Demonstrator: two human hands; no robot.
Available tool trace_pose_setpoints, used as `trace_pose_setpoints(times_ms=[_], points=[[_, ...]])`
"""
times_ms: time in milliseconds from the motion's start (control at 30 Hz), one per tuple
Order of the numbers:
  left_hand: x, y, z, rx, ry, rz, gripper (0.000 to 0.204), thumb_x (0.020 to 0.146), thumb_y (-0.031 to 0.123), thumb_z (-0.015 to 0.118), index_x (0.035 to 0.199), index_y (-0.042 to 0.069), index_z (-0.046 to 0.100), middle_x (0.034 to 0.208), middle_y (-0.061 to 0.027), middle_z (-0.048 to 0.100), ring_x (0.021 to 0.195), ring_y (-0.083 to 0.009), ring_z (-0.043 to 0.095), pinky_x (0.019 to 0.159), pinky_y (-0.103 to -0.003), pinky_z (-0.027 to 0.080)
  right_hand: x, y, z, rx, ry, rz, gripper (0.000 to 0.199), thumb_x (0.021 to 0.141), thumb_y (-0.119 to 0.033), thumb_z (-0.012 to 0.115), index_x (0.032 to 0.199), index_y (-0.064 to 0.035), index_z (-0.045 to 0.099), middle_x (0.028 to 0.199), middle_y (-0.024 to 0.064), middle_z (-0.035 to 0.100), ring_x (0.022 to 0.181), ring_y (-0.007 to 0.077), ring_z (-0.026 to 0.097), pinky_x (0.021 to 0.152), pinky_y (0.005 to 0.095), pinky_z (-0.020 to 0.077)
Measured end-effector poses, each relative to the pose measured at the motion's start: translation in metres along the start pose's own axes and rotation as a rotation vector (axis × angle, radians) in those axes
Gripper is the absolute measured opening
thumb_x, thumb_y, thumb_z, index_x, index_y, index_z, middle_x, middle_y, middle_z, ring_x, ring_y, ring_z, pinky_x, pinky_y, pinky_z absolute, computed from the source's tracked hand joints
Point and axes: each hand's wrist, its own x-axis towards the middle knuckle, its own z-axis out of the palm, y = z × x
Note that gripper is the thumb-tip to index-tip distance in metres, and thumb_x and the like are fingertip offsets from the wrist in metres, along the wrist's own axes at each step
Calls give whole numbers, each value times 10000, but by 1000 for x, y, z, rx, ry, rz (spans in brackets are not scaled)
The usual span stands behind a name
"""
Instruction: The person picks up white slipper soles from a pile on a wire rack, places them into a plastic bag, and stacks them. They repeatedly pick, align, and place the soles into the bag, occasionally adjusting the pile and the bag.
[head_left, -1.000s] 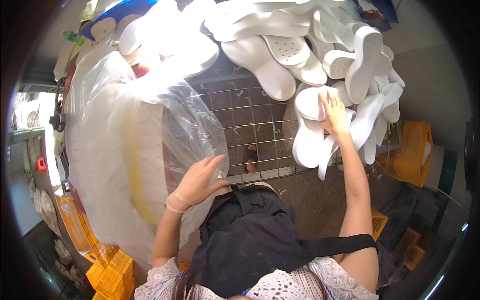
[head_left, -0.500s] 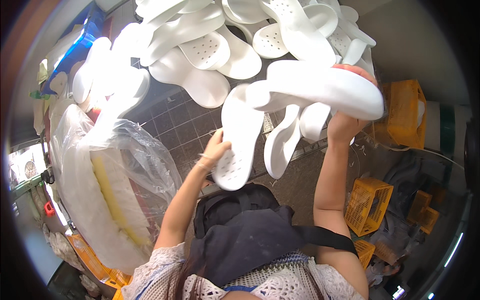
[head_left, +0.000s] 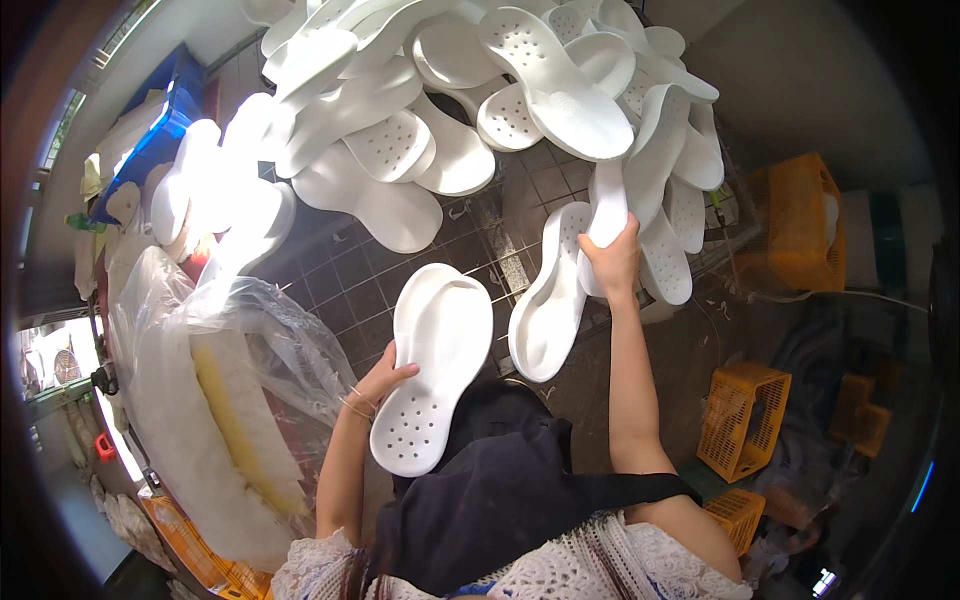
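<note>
My left hand pinches the left edge of a white shoe sole, thumb on top. It is tilted toward me over my dark apron, with small holes in its near end. My right hand is closed around another white sole, seen nearly edge-on at the near edge of the dark gridded surface. Just left of that hand, a curved white sole leans over the same edge. More perforated soles lie right of the hand.
A heap of white soles covers the far side. At left stand a blue crate and a clear plastic bag around white and yellow sheets. Yellow crates stand at right.
My left hand has come nearer to me with a sole. My right hand has moved left and lower; the large sole it held up is gone from that spot, and it grips one edge-on.
</note>
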Motion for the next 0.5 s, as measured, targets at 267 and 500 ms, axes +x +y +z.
trace_pose_setpoints(times_ms=[267, 500], points=[[13, 50, 17, 121, 180, 112, 707, 671, 76, 649, 1312, -69, 387, 1148, -169, 566, 1031, -242, 591, 923, -352, 481, -154, -63, -19, -7, -275, -74, 858, 747, -332, 769, 1355, 55, 304, 984, 315, 634, 940, 460, 633, 820, 488, 496], [-24, 55, 6, 862, 1011, 391, 771, 634, 198, 716, 1281, -41, 372, 1014, -265, 614, 929, -416, 626, 827, -436, 486, -128, 8, 52, 5, -504, -454, 502, 927, -376, 570, 1210, 39, 569, 1300, 308, 498, 1232, 431, 459, 1031, 469, 359]])
